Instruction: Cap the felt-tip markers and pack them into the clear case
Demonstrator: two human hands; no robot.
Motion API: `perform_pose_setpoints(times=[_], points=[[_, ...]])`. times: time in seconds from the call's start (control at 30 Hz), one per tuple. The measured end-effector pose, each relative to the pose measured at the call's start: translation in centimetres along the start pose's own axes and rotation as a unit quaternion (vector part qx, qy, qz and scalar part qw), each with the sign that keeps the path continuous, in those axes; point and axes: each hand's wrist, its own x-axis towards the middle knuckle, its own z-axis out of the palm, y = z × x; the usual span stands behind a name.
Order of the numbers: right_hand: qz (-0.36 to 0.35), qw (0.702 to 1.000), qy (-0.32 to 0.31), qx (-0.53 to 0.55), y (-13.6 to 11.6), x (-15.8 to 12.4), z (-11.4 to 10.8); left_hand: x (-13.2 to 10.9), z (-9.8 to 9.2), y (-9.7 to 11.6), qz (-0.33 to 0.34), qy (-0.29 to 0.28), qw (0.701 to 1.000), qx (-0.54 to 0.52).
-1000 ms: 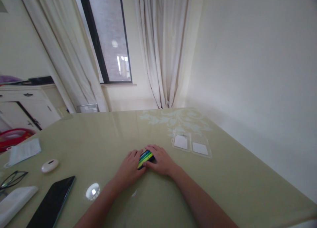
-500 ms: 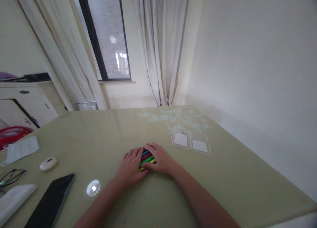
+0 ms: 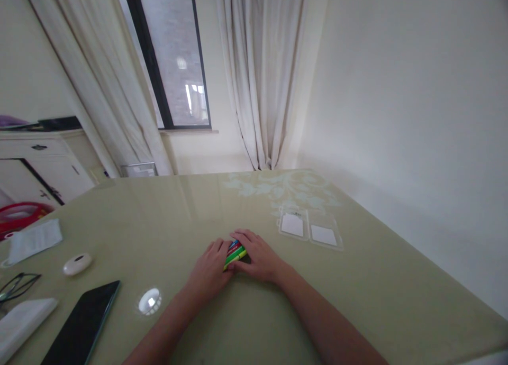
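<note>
Several coloured pens [image 3: 235, 253], blue, red, green and yellow, lie side by side in a bundle at the middle of the table. My left hand [image 3: 212, 264] is closed round their left end, its fingers bent over the top. From the other side my right hand [image 3: 260, 256] grips the bundle, with its fingers over the far edge and its thumb at the near edge. Both hands rest low at the tabletop, and they hide the pens' ends. Beyond the right hand lies an opened clear plastic case [image 3: 308, 228] with white cards in its two halves.
On the left of the greenish table [image 3: 166, 211] are a black phone or tablet [image 3: 81, 322], a white oval case [image 3: 77, 264], eyeglasses [image 3: 18, 286], a white box-like object [image 3: 26, 325] and a pale packet [image 3: 35, 240]. A wall [image 3: 416, 143] runs along the right edge.
My left hand's fingers have drawn in closer around the pens, and the bundle looks narrower and more even. The right hand has barely moved.
</note>
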Motion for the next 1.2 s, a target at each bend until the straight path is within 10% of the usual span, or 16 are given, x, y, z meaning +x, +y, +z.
perform_pose_setpoints(times=[1.2], points=[[0.023,0.999,-0.026,-0.017,-0.2,0.2,0.1,-0.6,0.3,-1.7,-0.019,0.043,0.999,0.02]])
